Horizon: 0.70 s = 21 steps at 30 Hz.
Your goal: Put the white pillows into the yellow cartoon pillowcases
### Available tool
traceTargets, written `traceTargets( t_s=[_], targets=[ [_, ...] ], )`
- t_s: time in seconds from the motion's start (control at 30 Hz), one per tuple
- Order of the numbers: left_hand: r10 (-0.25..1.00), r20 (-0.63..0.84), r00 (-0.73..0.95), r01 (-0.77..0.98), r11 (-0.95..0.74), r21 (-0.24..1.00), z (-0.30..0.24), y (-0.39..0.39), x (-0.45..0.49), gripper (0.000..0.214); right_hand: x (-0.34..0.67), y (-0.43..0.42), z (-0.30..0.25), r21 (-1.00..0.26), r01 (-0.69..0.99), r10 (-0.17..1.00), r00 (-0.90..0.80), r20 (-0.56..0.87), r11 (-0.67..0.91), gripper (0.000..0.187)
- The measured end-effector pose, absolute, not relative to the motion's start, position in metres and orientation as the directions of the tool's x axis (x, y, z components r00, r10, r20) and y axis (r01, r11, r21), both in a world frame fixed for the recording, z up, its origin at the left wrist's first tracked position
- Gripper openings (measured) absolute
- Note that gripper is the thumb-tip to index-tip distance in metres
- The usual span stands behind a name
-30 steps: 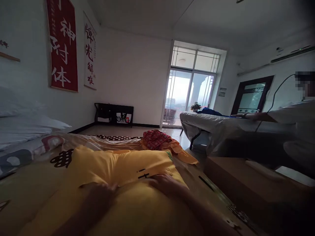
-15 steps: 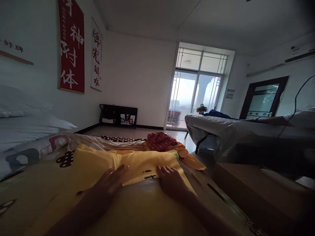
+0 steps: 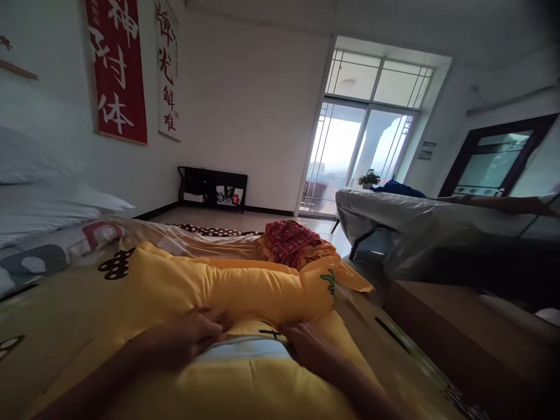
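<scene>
A yellow pillow in a yellow case (image 3: 210,286) lies across the bed in front of me. My left hand (image 3: 192,332) is curled with its fingers gripping the case's open edge near the middle. My right hand (image 3: 306,344) rests beside it, fingers bent into the same edge. Between my hands a strip of pale inner pillow (image 3: 245,349) shows. A red checked cloth (image 3: 289,240) lies on orange fabric at the far end of the bed.
White pillows (image 3: 48,204) are stacked at the left against the wall. A second bed (image 3: 394,216) with a grey cover stands at the right, and another person's arm (image 3: 494,203) reaches over it. A wooden surface (image 3: 441,315) borders my bed on the right.
Both hands went from lying flat on the yellow case to gripping its edge. The case has bunched up away from me and the pale inner pillow now shows between them.
</scene>
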<state>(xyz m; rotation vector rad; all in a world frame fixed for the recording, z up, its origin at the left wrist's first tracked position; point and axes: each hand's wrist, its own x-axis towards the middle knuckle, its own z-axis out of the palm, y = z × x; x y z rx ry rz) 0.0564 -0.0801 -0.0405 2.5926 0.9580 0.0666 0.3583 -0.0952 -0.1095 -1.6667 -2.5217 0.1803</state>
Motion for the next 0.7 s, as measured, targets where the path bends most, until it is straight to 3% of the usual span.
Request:
traceTargets(
  t_s=[0.17,0.23,0.3,0.37,0.47,0.6,0.63,0.7],
  targets=[
    [0.611,-0.176,0.772,0.634,-0.724,0.272,0.013,-0.07,0.062,0.034,0.356,-0.095,-0.091,-0.158,0.881,0.892,-0.451,-0.004,0.445,0.026],
    [0.636,-0.046,0.77,0.622,-0.733,0.274,0.038,-0.056,0.075,0.041,0.353,-0.1,-0.09,-0.144,0.888,0.895,-0.445,-0.037,0.436,0.026],
    [0.683,0.217,0.697,0.62,-0.727,0.296,0.039,-0.035,0.089,0.049,0.351,-0.105,-0.093,-0.11,0.898,0.898,-0.435,-0.061,0.427,0.026],
    [0.723,0.367,0.585,0.68,-0.684,0.265,0.011,-0.015,0.099,0.052,0.354,-0.109,-0.094,-0.087,0.895,0.895,-0.443,-0.054,0.437,0.025],
    [0.756,0.302,0.581,0.779,-0.623,0.062,-0.061,0.002,0.105,0.054,0.366,-0.109,-0.071,-0.068,0.878,0.88,-0.474,0.008,0.474,0.023],
    [0.751,0.393,0.53,0.832,-0.55,-0.07,-0.115,0.001,0.107,0.051,0.374,-0.086,0.0,-0.163,0.827,0.818,-0.559,-0.136,0.539,0.018],
    [0.744,0.408,0.529,0.832,-0.549,-0.079,-0.114,0.0,0.109,0.051,0.37,-0.075,0.013,-0.204,0.811,0.819,-0.57,-0.065,0.549,0.023],
    [0.742,0.41,0.53,0.831,-0.551,-0.076,-0.102,-0.002,0.11,0.052,0.356,-0.052,0.017,-0.24,0.805,0.838,-0.504,0.208,0.543,0.035]
  ],
)
